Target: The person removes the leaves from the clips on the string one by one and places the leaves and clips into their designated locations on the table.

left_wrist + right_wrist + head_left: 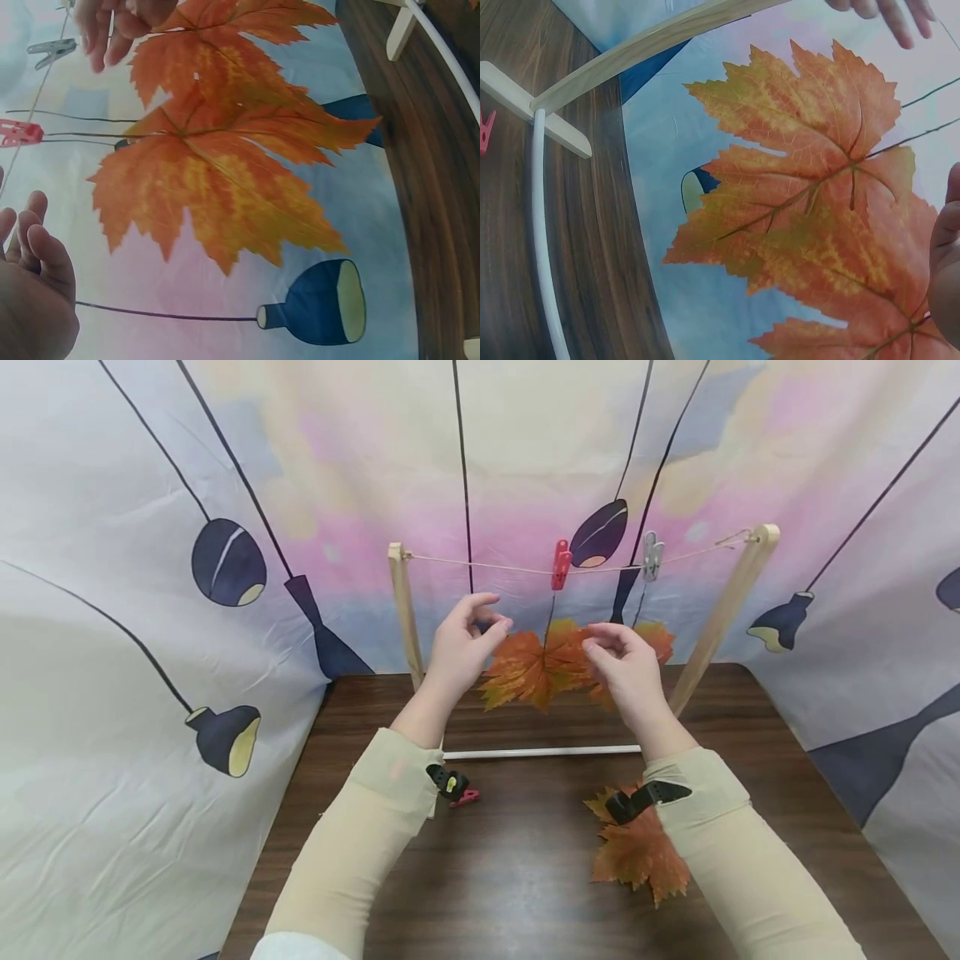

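Between left hand (467, 642) and right hand (628, 672), open room shows leaf (536, 671) edges.

Leaves (528, 672) hanging behind the left hand (463, 645) and right hand (627, 675)
A string (480, 563) spans behind both, one peg (561, 566) on it between the hands, another peg (653, 557) beyond the right; on the table (510, 868), nearer than the left hand, a loose peg (467, 798), nearer than the right, a loose leaf (637, 858)

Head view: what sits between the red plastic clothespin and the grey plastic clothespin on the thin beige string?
Only a bare stretch of beige string runs from the red clothespin to the grey clothespin, as the head view shows.
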A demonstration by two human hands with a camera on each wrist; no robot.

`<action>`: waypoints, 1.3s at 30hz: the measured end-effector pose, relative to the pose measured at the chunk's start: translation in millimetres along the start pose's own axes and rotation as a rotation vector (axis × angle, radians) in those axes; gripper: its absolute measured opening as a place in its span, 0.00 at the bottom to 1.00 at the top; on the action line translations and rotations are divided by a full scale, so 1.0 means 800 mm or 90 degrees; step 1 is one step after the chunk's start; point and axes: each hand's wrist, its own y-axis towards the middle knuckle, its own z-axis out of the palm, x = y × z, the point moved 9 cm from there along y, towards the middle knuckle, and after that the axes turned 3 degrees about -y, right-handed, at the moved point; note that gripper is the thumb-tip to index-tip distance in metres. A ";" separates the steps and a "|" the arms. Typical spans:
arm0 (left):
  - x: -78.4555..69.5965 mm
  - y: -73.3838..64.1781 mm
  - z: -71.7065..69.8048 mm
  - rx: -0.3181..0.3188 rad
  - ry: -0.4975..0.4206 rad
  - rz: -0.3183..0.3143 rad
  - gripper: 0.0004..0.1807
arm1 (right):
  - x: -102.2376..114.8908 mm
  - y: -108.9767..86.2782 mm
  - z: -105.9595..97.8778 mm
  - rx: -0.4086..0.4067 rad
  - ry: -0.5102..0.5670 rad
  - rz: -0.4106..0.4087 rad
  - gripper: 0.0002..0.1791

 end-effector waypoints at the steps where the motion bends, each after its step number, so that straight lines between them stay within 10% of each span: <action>1: -0.003 0.002 0.002 0.003 0.002 0.000 0.21 | 0.001 0.001 0.002 0.002 -0.001 0.000 0.18; 24: -0.066 0.035 0.024 -0.002 0.041 0.077 0.19 | 0.018 0.024 0.030 0.037 -0.046 -0.009 0.20; 39: -0.080 0.053 0.028 0.008 0.011 0.022 0.21 | 0.022 0.032 0.038 0.044 -0.082 -0.030 0.19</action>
